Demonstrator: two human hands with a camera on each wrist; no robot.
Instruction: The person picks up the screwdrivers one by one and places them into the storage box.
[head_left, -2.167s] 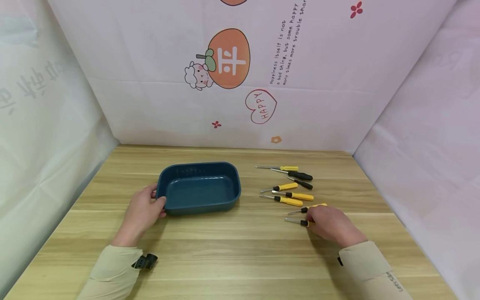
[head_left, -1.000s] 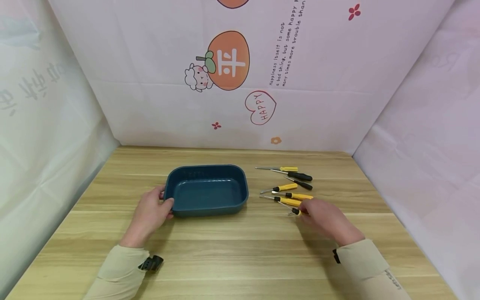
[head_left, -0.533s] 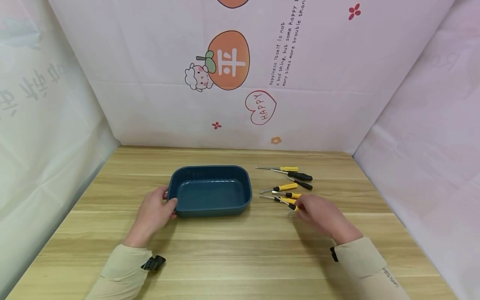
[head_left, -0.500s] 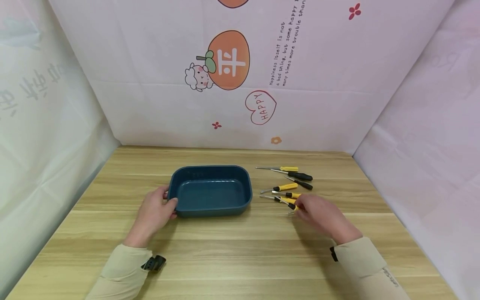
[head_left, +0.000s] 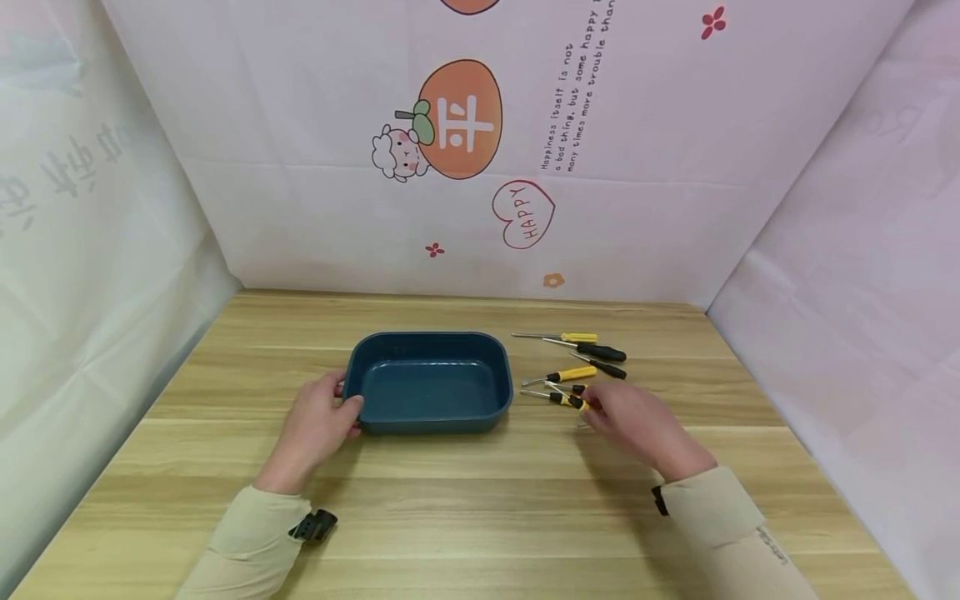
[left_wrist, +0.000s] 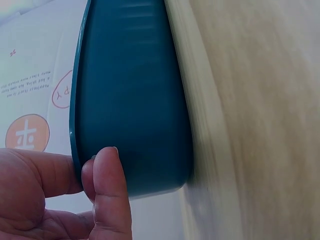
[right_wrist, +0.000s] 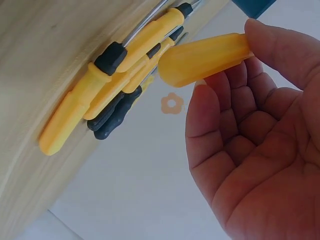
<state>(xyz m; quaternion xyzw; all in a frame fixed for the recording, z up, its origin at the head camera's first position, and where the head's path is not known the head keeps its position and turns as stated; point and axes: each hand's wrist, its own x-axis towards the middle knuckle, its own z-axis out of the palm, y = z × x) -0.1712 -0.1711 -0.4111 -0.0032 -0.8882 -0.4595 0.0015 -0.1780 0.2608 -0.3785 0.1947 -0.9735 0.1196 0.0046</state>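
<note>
Taking 12 o'clock as the far side of the table (head_left: 487, 517), we find the blue tray (head_left: 435, 423) resting near the middle, long sides facing 12 and 6. We note the left hand (head_left: 317, 421) gripping its 8 o'clock corner, thumb against the near side; we judge that this hold steadies or guides the tray while keeping the fingers outside the rim.

We see the right hand (head_left: 633, 421), at the tray's 3 o'clock, pinching the held screwdriver (right_wrist: 202, 59) by its yellow handle. Its shaft points toward 10 o'clock and the handle appears raised off the table; we judge that the light grip leaves the tip unobstructed.

We observe the other tools lying from 2 to 3 o'clock of the tray: a far yellow screwdriver (head_left: 579, 337), a large black screwdriver (head_left: 602, 352), a small black screwdriver (head_left: 609, 369) and a middle yellow screwdriver (head_left: 576, 375). Two more yellow handles are partly covered by the right hand. Another yellow-handled screwdriver (right_wrist: 75, 112) lies nearest the right-wrist camera. Between the held tool and the tray, we identify loose shafts and the tray's 3 o'clock wall as obstructions.
</note>
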